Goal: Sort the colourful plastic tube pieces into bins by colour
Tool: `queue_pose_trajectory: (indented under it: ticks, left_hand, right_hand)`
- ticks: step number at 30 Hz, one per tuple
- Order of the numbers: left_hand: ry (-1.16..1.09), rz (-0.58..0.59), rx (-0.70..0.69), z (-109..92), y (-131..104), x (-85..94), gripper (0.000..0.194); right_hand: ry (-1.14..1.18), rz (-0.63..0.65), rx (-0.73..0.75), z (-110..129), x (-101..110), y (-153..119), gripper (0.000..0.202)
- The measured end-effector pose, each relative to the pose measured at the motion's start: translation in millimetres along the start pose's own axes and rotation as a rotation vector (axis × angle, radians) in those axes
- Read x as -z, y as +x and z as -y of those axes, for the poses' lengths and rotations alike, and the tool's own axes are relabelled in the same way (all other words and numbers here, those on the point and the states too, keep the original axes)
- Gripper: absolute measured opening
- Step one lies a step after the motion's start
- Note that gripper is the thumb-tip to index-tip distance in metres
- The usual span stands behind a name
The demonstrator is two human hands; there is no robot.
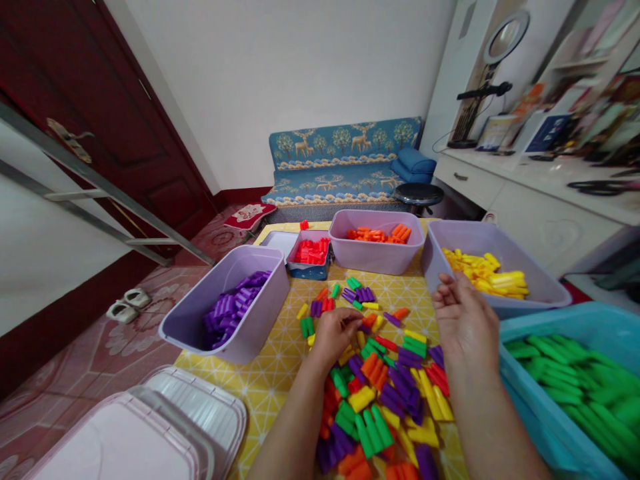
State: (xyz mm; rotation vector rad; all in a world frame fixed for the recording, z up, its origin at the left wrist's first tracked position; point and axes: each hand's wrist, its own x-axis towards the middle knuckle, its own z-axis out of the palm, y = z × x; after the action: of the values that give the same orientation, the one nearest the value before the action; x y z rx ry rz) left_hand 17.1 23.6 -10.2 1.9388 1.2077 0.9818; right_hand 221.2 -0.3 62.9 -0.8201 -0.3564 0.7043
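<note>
Small ribbed plastic pieces [373,430] in purple, green, yellow, orange and red lie in a loose pile on the yellow tablecloth. My left hand [336,335] reaches over the far part of the pile. Its fingers are pinched together beside an orange piece [370,320]; what they hold, if anything, is hidden. At the near side of the lilac bin [543,293] with yellow pieces [493,275], my right hand [465,320] is raised, palm showing. Its fingers are loosely bent and apart, with nothing visible in them.
Around the pile stand a lilac bin [175,327] of purple pieces, a small tin [307,271] of red ones, a lilac bin [375,260] of orange ones and a turquoise bin [520,380] of green ones. Lids [125,433] lie at the near left.
</note>
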Motion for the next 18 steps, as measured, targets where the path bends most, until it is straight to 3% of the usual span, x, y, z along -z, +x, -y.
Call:
queue_pose_trajectory:
  ticks: [3,6,10,13,16,18]
  left_hand:
    - [0.029,0.022,0.001,-0.6,-0.5,-0.1,0.016]
    - [0.040,0.027,-0.010,-0.5,-0.4,0.8,0.017]
    - [0.146,-0.074,-0.078,-1.4,0.3,4.2,0.015]
    - [0.401,-0.231,-0.036,-3.5,-1.1,7.2,0.017]
    - [0.601,-0.346,0.146,-2.8,-4.3,7.6,0.045]
    - [0.623,-0.301,0.235,-0.5,-5.6,6.7,0.063]
  right_hand:
    - [-0.052,0.024,-0.104,-7.3,2.2,-2.1,0.037]
    - [-0.278,0.122,-0.118,-24.7,9.2,-1.5,0.037]
    - [-0.842,0.318,0.108,-51.9,26.3,6.5,0.035]
    - [-1.280,0.475,0.308,-67.4,40.4,10.9,0.035]
    - [-1.541,0.549,0.362,-76.4,48.5,8.0,0.040]
    - [-1.607,0.600,0.368,-80.0,48.6,2.4,0.045]
